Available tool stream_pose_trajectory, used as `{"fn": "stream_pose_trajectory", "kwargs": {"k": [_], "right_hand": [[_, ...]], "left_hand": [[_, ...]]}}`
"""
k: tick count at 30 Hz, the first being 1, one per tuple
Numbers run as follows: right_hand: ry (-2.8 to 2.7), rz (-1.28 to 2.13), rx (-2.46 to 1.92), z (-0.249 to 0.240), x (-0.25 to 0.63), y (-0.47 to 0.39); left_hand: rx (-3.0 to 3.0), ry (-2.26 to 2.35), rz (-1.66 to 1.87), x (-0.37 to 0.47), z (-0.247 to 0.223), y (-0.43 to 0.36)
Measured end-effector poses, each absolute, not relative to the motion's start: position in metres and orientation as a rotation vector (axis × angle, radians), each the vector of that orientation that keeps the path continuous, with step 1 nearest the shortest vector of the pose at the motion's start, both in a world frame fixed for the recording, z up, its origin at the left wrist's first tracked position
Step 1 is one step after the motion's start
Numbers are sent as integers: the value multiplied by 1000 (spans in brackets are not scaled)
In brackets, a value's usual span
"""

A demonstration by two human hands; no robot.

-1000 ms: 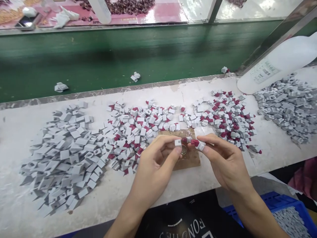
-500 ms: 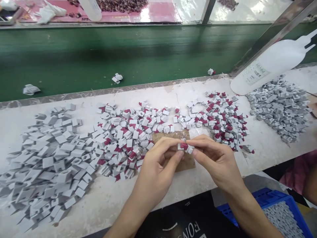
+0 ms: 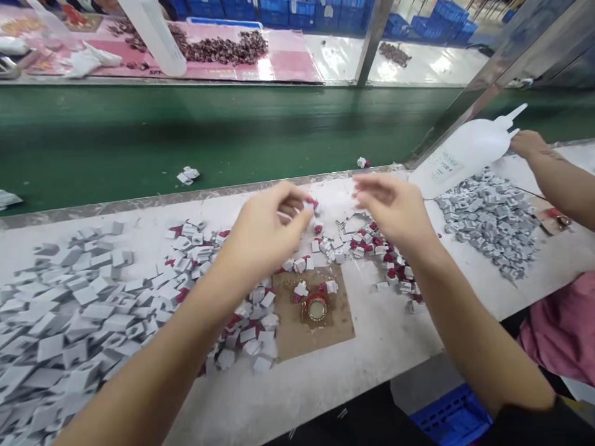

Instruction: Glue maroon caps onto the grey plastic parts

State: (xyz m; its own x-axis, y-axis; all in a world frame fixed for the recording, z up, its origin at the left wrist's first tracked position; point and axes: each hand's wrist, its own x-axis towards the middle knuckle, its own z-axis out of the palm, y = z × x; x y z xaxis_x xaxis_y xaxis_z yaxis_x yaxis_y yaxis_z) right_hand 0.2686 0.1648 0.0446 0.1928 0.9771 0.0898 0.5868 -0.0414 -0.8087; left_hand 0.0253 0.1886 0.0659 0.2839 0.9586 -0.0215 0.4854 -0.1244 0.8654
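Note:
My left hand (image 3: 269, 229) is closed in a pinch above the table. A small white-and-dark-red plastic piece (image 3: 312, 202) shows at its fingertips, partly hidden and blurred. Apart from it, my right hand (image 3: 393, 207) hovers over the right-hand heap of white-and-red pieces (image 3: 367, 244), fingers curved and apart with nothing visible in them. Below and between my arms lies a brown cardboard square (image 3: 334, 328). A bottle cap (image 3: 317, 308) in a wet patch and a few white-and-red pieces rest on it. Another mixed heap (image 3: 251, 328) is partly covered by my left forearm.
Grey plastic blocks (image 3: 79, 310) are heaped on the left. A white squeeze bottle (image 3: 458, 161) leans by a metal post (image 3: 488, 87), near more grey pieces (image 3: 493, 223) and another person's hand (image 3: 530, 144). Behind runs a green conveyor belt (image 3: 279, 136); a blue crate (image 3: 450, 415) sits below.
My hands have separated and moved up and away from the cardboard. The right hand has let go of the piece. The view has tilted up, and another person's arm has appeared at right.

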Motion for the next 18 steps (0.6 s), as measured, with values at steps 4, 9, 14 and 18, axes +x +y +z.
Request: {"fn": "stream_pose_trajectory", "kwargs": {"k": [4, 9, 14, 18], "right_hand": [[-1570, 311, -2015, 30, 297, 260], [-1628, 365, -2077, 6, 301, 316], [-1610, 447, -2033, 17, 279, 305], [-1698, 737, -1843, 43, 260, 248]], "left_hand": [[1609, 1524, 789, 60, 42, 272], [1559, 1628, 759, 91, 8, 331], [1601, 1726, 602, 91, 1, 345], [1676, 1785, 510, 75, 16, 329]]}}
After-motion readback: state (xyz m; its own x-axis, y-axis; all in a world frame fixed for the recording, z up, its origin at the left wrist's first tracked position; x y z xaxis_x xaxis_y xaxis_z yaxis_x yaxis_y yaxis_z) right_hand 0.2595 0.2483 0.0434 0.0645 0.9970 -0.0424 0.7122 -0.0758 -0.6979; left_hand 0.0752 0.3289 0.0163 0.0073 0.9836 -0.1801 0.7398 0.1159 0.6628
